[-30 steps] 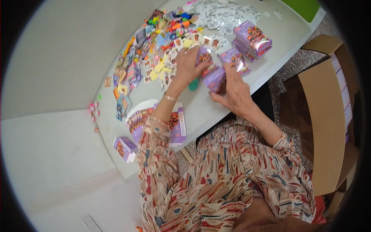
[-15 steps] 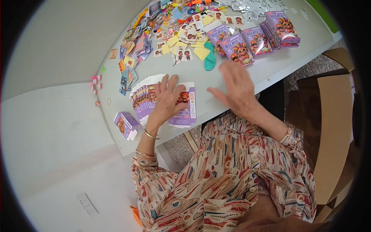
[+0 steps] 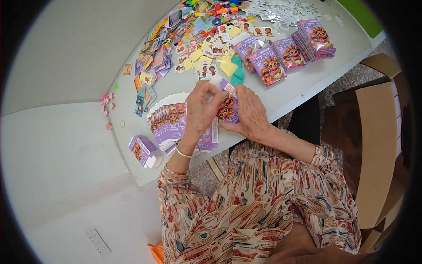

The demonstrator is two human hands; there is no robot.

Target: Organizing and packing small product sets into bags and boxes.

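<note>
Between my hands is a small purple carton (image 3: 227, 109) with cartoon figures on its front. My left hand (image 3: 203, 108) is closed on its upper left, thumb and fingers pinching near the top. Along the carton's right side my right hand (image 3: 251, 113) grips it, thumb under the lower edge. A fanned stack of flat purple cartons (image 3: 167, 119) lies beside and partly beneath my left wrist. Left of that stack rests a purple box (image 3: 144, 152) with white flaps showing. My fingers cover parts of the held carton.
Several finished-looking purple boxes (image 3: 269, 66) stand at the right of the table (image 3: 285, 94). A teal balloon (image 3: 237, 72) lies near them. Stickers and yellow papers (image 3: 228, 68), picture cards (image 3: 160, 61) and silvery packets (image 3: 281, 13) cover the far side. A cardboard box (image 3: 380, 149) sits at right.
My left hand has come off the fanned stack and moved right. My right hand has come down to meet it. Both now hold one purple carton.
</note>
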